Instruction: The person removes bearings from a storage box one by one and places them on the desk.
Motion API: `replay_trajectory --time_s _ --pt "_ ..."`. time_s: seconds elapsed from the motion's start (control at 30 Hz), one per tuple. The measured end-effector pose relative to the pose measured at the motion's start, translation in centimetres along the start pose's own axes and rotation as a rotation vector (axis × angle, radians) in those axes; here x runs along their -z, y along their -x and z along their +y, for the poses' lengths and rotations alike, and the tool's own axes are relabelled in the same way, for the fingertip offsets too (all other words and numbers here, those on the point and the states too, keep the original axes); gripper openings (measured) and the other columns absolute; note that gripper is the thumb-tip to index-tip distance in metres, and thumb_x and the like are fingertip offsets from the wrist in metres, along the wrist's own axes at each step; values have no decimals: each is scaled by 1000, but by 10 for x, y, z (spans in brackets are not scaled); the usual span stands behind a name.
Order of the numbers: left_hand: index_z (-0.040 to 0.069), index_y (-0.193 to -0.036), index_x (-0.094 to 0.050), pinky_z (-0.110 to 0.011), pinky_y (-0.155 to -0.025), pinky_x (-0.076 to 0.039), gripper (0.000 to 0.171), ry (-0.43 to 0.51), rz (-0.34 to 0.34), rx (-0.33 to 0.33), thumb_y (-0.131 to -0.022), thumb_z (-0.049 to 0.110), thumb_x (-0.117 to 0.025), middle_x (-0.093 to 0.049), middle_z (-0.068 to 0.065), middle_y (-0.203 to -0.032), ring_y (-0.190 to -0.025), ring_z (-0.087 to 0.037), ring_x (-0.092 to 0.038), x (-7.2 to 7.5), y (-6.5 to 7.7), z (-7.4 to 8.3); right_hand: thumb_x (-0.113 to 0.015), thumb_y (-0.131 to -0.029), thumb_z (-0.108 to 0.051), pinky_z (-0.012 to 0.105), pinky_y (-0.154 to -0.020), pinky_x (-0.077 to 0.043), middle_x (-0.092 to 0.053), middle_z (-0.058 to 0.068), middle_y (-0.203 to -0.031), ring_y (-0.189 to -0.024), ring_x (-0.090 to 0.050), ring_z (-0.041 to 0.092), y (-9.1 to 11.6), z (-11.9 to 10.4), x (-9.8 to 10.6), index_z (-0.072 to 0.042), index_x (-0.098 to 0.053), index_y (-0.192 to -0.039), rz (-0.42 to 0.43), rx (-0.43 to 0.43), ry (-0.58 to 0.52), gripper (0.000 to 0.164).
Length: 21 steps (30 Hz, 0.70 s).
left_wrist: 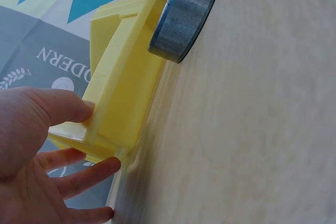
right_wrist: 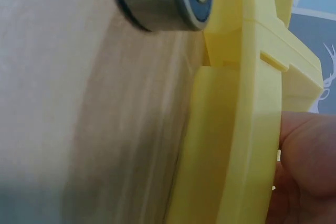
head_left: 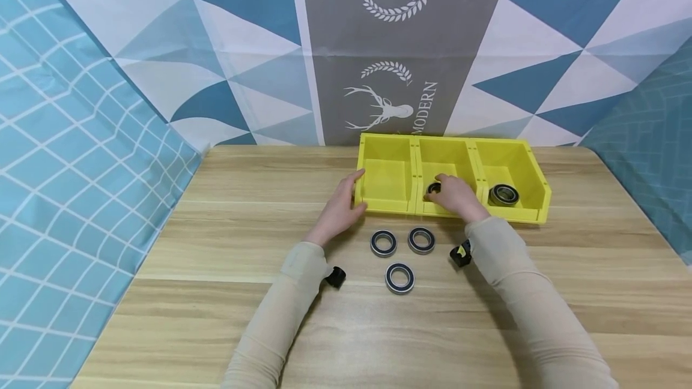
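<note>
My left hand lies against the left end of a yellow three-compartment bin; its thumb touches the front corner and its other fingers are spread along the side. My right hand reaches into the middle compartment, where thumb and fingers pinch a ball bearing, partly hidden by them. In the right wrist view the bin's wall hides the fingertips. Three bearings lie flat on the table before the bin: a left one, a right one and a nearer one.
Inside the right compartment sits another bearing, apparently stacked on one below. The wooden table reaches back to a patterned cloth. A black wrist device shows at the left sleeve, another black device at the right.
</note>
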<state>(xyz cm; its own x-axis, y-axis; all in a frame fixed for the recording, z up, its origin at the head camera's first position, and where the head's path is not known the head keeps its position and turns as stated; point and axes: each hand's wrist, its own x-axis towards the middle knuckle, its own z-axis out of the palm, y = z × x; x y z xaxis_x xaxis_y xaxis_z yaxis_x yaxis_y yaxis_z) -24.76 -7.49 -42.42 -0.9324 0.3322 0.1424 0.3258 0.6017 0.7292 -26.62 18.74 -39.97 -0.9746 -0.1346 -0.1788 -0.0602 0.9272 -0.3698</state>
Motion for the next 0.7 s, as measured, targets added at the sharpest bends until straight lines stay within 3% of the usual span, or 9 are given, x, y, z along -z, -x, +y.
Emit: replay_trajectory --time_s 0.33,0.57,0.7 --pt "18 -144 -20 -35 -107 -30 72 -16 -2 -5 -84 11 -60 -30 -11 -143 -126 -22 -37 -1 -1 0 -56 -87 -31 54 -95 -38 -44 33 -128 -114 -43 47 3 -3 -3 12 -35 -132 20 -23 -28 65" --pt "20 -145 -19 -35 -99 -40 73 -10 -2 5 -84 12 -60 -33 -9 -140 -107 -21 -46 0 -1 0 -59 -85 -32 53 -94 -40 -45 31 -127 -113 -45 46 2 -1 -3 10 -37 -131 37 -38 -62 67" --pt "20 -145 -19 -35 -101 -38 73 -9 -4 7 -85 12 -60 -32 -10 -140 -111 -20 -45 1 -1 1 -61 -84 -31 53 -92 -42 -49 30 -123 -110 -47 45 1 -1 -3 9 -42 -128 49 -33 -55 63"
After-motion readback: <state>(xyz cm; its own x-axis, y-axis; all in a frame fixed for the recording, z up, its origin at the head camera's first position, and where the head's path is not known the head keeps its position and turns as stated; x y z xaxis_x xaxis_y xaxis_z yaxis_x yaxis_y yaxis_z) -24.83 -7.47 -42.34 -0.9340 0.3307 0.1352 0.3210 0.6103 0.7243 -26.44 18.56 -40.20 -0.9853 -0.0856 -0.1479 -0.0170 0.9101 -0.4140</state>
